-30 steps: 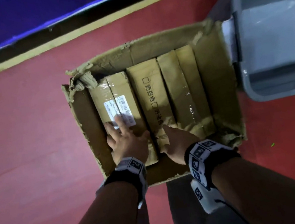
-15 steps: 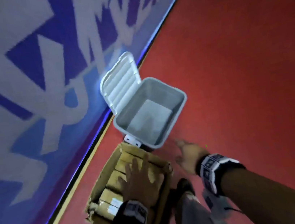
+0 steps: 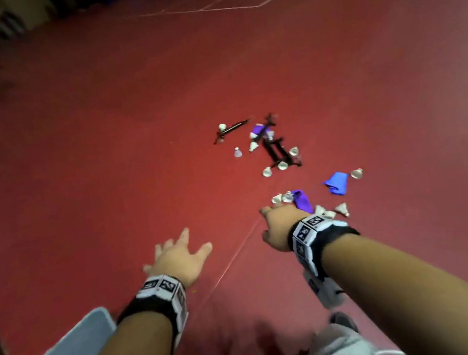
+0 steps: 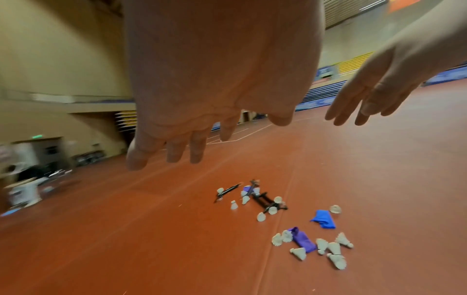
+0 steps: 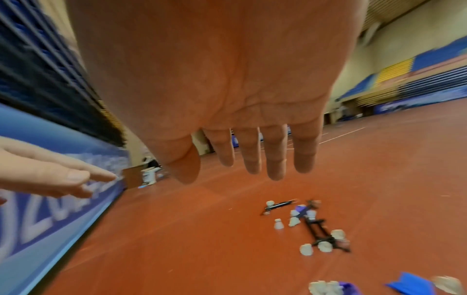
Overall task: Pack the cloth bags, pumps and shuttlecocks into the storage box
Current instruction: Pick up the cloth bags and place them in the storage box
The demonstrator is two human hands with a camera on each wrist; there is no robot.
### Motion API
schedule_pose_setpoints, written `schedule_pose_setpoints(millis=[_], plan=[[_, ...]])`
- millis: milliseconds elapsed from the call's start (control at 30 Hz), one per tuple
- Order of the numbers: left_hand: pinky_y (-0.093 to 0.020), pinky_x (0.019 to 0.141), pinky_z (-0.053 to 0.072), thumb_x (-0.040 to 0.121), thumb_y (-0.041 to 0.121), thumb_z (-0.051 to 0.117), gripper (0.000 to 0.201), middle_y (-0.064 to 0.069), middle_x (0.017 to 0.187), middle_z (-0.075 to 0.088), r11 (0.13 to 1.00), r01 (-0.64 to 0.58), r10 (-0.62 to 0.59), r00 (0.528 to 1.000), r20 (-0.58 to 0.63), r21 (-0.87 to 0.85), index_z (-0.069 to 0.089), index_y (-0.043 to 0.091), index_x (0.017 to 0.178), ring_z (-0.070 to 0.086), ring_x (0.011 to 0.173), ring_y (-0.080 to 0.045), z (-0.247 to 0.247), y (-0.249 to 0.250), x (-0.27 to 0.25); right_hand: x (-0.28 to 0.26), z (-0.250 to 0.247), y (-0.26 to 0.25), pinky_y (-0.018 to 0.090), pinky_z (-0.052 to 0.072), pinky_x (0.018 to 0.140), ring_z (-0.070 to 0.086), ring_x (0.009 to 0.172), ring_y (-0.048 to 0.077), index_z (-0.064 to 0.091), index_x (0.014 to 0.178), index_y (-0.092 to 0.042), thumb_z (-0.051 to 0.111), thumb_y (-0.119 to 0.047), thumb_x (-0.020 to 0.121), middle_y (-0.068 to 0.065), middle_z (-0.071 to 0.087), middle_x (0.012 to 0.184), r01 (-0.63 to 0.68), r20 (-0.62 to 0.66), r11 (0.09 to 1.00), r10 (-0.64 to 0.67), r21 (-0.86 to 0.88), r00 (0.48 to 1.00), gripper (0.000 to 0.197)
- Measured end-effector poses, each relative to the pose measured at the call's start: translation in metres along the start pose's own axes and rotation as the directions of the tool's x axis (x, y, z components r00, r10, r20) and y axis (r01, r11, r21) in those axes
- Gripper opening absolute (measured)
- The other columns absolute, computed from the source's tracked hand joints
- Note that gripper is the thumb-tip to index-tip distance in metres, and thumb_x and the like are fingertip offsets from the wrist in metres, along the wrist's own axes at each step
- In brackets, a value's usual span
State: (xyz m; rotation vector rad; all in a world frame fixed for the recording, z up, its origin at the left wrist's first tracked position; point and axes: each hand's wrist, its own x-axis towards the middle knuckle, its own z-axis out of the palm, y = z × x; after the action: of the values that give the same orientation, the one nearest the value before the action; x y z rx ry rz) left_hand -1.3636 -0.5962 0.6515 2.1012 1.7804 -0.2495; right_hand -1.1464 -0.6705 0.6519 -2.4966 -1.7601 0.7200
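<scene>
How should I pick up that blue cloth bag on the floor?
The blue cloth bag lies flat and crumpled on the red floor, so probably come straight down from above and pinch a raised fold near its middle. A shuttlecock sits beside its far corner; avoid it.

Scattered on the red floor: white shuttlecocks, mostly tipped over; black pumps lying flat; a crumpled blue cloth bag beside a purple cloth bag.

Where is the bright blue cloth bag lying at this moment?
In the head view the bright blue cloth bag lies on the red floor, ahead and right of the right hand, between a purple cloth bag and a lone shuttlecock.
</scene>
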Motion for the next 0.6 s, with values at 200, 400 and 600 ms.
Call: schedule_pose_setpoints(millis=[200,400,600], plan=[[-0.059,0.116,0.012,0.088,0.069,0.041,0.077,-0.003,0.161,0.019,0.963,-0.259,0.256,0.965,0.049,0.077,0.015,0.037,0.153,0.011,0.149,-0.025,0.002,0.169,0.05,-0.003,-0.03,0.168,0.043,0.042,0.101,0.047,0.123,0.036,0.041,0.137,-0.017,0.048,-0.034,0.087,0.013,0.047,0.135,-0.319,-0.01,0.942,0.322,0.107,0.947,0.053],[-0.059,0.116,0.012,0.089,0.065,0.042,0.074,-0.003,0.16,0.021,0.958,-0.274,0.267,0.96,0.079,0.089,0.016,0.038,0.153,0.011,0.149,-0.026,0.015,0.283,0.106,0.039,-0.067,0.29,0.038,0.041,0.1,0.043,0.127,0.032,0.033,0.145,-0.019,0.048,-0.034,0.09,0.009,0.042,0.14,-0.457,0.025,0.885,0.457,0.085,0.889,0.059],[-0.06,0.115,0.012,0.09,0.064,0.043,0.072,-0.002,0.16,0.021,0.976,-0.207,0.199,0.973,0.121,0.063,0.016,0.04,0.153,0.011,0.149,-0.026,0.021,0.323,0.152,0.091,-0.098,0.336,0.037,0.042,0.101,0.044,0.127,0.032,0.032,0.146,-0.02,0.049,-0.032,0.088,0.008,0.042,0.14,-0.438,0.066,0.897,0.435,0.054,0.898,0.061]])
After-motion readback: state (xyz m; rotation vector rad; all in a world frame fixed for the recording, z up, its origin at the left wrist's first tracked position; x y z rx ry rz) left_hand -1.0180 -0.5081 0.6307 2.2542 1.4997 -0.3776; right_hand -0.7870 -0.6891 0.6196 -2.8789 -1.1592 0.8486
